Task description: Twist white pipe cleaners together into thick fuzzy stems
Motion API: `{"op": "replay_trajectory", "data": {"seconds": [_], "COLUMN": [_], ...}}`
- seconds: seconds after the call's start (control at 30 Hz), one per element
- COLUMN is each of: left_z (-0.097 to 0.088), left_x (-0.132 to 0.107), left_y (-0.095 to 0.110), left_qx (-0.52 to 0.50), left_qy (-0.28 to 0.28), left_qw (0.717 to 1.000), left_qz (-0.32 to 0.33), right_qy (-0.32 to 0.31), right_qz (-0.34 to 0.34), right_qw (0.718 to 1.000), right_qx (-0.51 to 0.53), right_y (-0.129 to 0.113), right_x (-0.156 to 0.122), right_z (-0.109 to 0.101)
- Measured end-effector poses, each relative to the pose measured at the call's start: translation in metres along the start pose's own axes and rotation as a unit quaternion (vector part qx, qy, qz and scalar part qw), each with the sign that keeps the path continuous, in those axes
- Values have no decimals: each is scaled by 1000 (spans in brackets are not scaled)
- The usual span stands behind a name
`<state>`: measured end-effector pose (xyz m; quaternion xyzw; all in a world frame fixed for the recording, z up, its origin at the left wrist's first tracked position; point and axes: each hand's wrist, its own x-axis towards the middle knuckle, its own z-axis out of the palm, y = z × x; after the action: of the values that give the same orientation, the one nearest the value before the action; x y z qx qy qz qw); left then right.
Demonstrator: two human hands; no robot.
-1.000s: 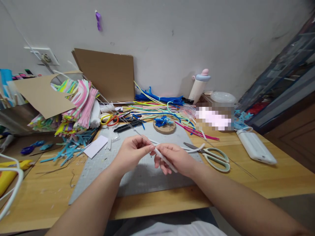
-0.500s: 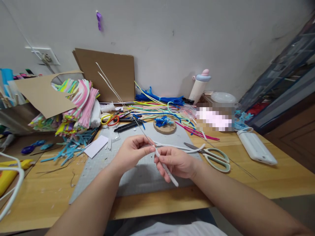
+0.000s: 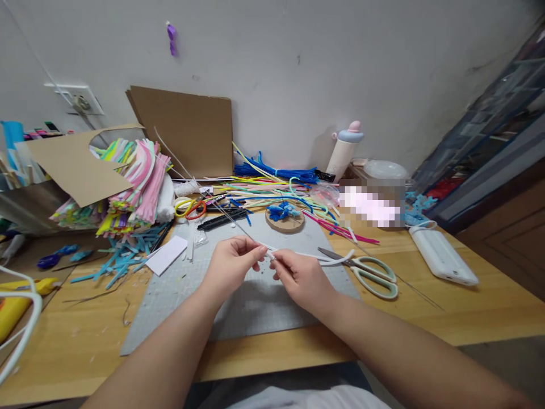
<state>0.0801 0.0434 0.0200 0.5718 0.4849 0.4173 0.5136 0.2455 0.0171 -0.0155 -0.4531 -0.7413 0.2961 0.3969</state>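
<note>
Above the grey cutting mat [image 3: 170, 307], my left hand [image 3: 234, 264] pinches thin wires [image 3: 243, 230] that run up and away to the far left. Close beside it, my right hand [image 3: 304, 281] is closed on a white pipe cleaner [image 3: 269, 255] at the near end of those wires. Most of the pipe cleaner is hidden by the fingers. Loose white pipe cleaners [image 3: 334, 262] lie on the mat behind my right hand. Scissors with pale green handles [image 3: 374, 276] rest to its right, blades partly opened.
Blue fuzzy shapes [image 3: 284, 211] sit on a round cardboard base [image 3: 285, 224]. Coloured pipe cleaners [image 3: 264, 190] spread along the wall. On the left are bundled pipe cleaners [image 3: 147, 182] and a white card [image 3: 167, 255]. A white device [image 3: 445, 255] and a bottle [image 3: 344, 153] stand right.
My right hand has turned over, palm now downward, and the white end that stuck out below it is out of sight. The wires' far ends have swung lower and to the left.
</note>
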Motion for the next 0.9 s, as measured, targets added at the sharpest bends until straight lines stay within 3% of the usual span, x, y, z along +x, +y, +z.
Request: {"op": "replay_trajectory", "data": {"seconds": [0.07,0.17,0.23,0.37,0.47,0.57,0.67,0.9], "left_z": [-2,-5,-6,-3,-1,0,0,11], "left_x": [0,0,0,2,3,3,1,-5], "left_y": [2,5,5,1,-3,-6,-7,-6], "left_qx": [-13,-32,-32,-39,-50,-26,21,-4], "left_qy": [-14,-33,-26,-12,-15,25,69,82], "left_qw": [1000,999,999,999,998,999,996,996], "left_qz": [2,12,18,22,18,34,58,36], "right_qy": [-38,-126,-135,-91,-86,-79,-50,-18], "right_qz": [29,113,128,101,113,137,142,106], "right_qw": [996,954,936,952,953,949,964,990], "right_qx": [72,249,298,273,268,274,219,90], "right_y": [1,2,1,-1,-1,3,6,9], "right_x": [2,7,10,10,9,8,8,7], "right_z": [0,1,1,2,4,9,13,11]}}
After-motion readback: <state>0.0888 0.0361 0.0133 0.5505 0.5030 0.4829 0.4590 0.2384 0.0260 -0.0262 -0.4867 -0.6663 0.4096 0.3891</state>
